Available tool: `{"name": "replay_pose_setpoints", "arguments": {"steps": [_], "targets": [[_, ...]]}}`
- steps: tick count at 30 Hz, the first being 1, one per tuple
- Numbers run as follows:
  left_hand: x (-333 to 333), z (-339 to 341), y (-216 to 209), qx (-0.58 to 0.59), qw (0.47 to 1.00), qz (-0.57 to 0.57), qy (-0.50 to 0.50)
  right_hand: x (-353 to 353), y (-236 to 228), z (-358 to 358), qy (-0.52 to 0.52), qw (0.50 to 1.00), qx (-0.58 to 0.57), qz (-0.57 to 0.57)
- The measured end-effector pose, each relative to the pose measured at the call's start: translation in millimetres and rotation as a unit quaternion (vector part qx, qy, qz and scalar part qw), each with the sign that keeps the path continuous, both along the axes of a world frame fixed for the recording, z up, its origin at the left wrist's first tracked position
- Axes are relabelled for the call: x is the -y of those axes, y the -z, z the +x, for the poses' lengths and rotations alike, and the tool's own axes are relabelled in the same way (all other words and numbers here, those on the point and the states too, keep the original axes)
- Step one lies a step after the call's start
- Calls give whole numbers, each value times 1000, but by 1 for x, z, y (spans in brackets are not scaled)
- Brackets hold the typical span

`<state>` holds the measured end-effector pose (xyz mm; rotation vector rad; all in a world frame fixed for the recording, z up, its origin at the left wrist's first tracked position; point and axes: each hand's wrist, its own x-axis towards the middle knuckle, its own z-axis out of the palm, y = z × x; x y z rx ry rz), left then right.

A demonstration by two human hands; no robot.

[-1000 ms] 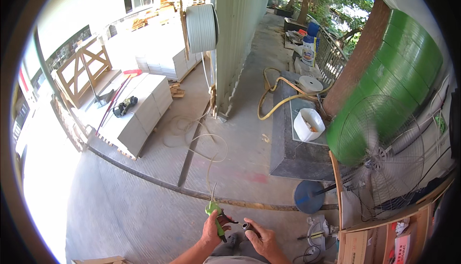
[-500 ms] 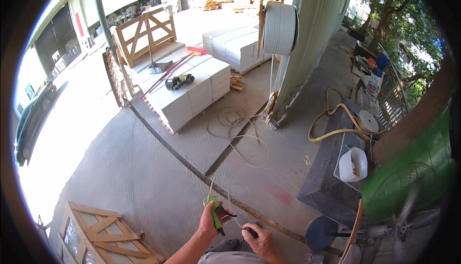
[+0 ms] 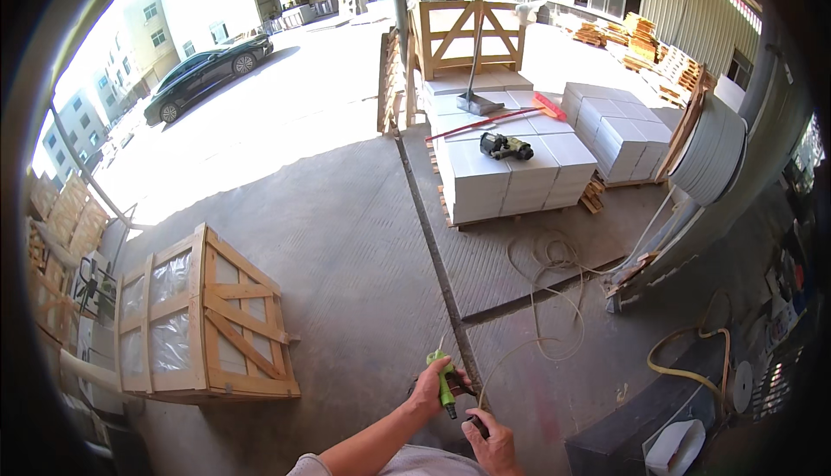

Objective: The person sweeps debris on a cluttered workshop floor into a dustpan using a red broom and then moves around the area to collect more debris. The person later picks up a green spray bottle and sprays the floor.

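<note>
My left hand (image 3: 425, 392) is wrapped round a green hand tool (image 3: 447, 384) with black parts, held out in front of me above the floor. A thin pale strip sticks up from the tool's far end. My right hand (image 3: 493, 446), close beside it and lower, is closed on a black handle (image 3: 475, 426); whether this handle joins the green tool I cannot tell. A pale strap (image 3: 495, 367) rises from loose coils on the floor to the space between my hands. Its end there is too small to make out.
A wooden crate (image 3: 209, 320) stands at left. Ahead, white stacked slabs (image 3: 476, 183) bear a red broom (image 3: 549, 107), a dustpan (image 3: 478, 104) and a power tool (image 3: 506, 146). A strap reel (image 3: 711, 151) hangs at right. A groove (image 3: 424, 225) crosses the floor; a dark car (image 3: 208, 73) is parked far left.
My view has swung left, bringing the whole crate and the car into sight. The green fan at right has left the picture. Both hands keep their holds.
</note>
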<state>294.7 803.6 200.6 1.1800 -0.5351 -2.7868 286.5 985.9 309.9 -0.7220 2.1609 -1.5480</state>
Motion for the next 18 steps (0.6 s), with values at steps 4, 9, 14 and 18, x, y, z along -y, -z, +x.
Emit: {"name": "replay_pose_setpoints", "arguments": {"steps": [4,9,14,18], "targets": [[46,-14,-10,25,999,18,-23,47,3,-9,-7,995,-72,67],[109,-35,-14,25,997,-25,-64,120,18,-19,-24,991,-22,129],[153,-48,-11,43,994,-76,-70,191,9,-28,-30,974,-11,224],[183,-49,-5,57,990,-97,-85,231,3,-33,-28,973,13,227]]}}
